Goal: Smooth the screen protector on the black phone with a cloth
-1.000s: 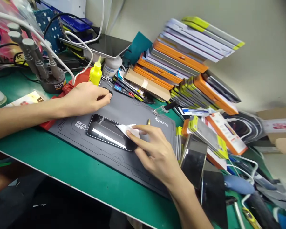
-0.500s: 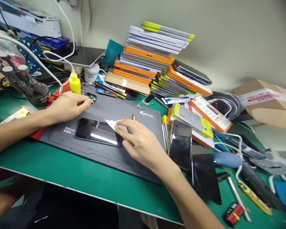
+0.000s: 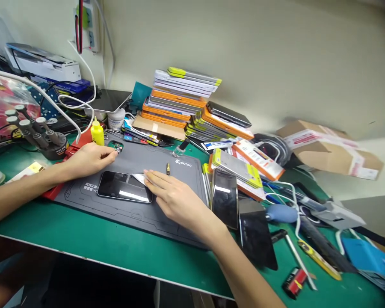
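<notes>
A black phone (image 3: 120, 187) lies face up on a grey work mat (image 3: 167, 216). My right hand (image 3: 176, 201) presses a small white wipe (image 3: 139, 178) onto the phone's right end, fingers stretched flat over it. My left hand (image 3: 91, 159) rests on the mat's far left part, fingertips pinched beside a small dish of tiny parts (image 3: 118, 148). Whether it holds a part is too small to see. A yellow glue bottle (image 3: 97, 132) stands just behind that hand.
Stacked orange and yellow-edged screen packs (image 3: 182, 100) fill the back. More phones and glass panels (image 3: 225, 197) lie right of the mat, with a blue blower (image 3: 280, 213), cables and a cardboard box (image 3: 327, 147). A screwdriver stand (image 3: 40, 134) sits at left. The green table edge (image 3: 115, 265) runs near me.
The view has pulled back and swung right, showing more wall and clutter. My left hand slid off the dish of parts, pinched beside it. My right hand stays on the wipe.
</notes>
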Available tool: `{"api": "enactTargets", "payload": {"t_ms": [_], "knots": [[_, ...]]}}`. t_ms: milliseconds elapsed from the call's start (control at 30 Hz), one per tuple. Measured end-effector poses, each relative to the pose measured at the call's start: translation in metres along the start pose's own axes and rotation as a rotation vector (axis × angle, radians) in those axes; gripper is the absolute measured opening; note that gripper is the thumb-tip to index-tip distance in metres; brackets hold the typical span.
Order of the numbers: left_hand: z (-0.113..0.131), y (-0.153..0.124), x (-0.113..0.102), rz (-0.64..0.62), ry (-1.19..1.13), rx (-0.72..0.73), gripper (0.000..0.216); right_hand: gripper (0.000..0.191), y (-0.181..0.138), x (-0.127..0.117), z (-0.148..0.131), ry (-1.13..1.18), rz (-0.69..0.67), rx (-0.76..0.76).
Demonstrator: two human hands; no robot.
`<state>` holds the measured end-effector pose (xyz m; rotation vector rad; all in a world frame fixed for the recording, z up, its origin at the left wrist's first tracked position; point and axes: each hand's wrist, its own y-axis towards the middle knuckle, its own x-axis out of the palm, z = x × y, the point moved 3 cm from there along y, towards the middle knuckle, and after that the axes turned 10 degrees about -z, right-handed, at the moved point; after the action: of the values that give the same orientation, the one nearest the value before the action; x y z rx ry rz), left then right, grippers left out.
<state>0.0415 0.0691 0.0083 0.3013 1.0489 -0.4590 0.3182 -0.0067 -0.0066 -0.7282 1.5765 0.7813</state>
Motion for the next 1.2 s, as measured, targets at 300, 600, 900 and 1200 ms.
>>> {"api": "enactTargets", "payload": {"t_ms": [300, 600, 900, 1200], "knots": [[0.002, -0.001, 0.003, -0.03, -0.022, -0.023, 0.041, 0.045, -0.002, 0.006, -0.004, -0.048, 0.012, 0.042], [0.007, -0.002, 0.001, -0.036, -0.05, 0.0, 0.042, 0.047, -0.007, 0.006, -0.005, -0.033, 0.026, 0.014], [0.003, -0.002, 0.003, -0.008, -0.052, 0.017, 0.042, 0.051, -0.015, -0.008, -0.013, 0.032, -0.072, -0.046], [0.002, -0.004, 0.0, -0.017, -0.077, 0.013, 0.044, 0.048, -0.02, -0.019, -0.01, 0.126, -0.203, 0.041]]}}
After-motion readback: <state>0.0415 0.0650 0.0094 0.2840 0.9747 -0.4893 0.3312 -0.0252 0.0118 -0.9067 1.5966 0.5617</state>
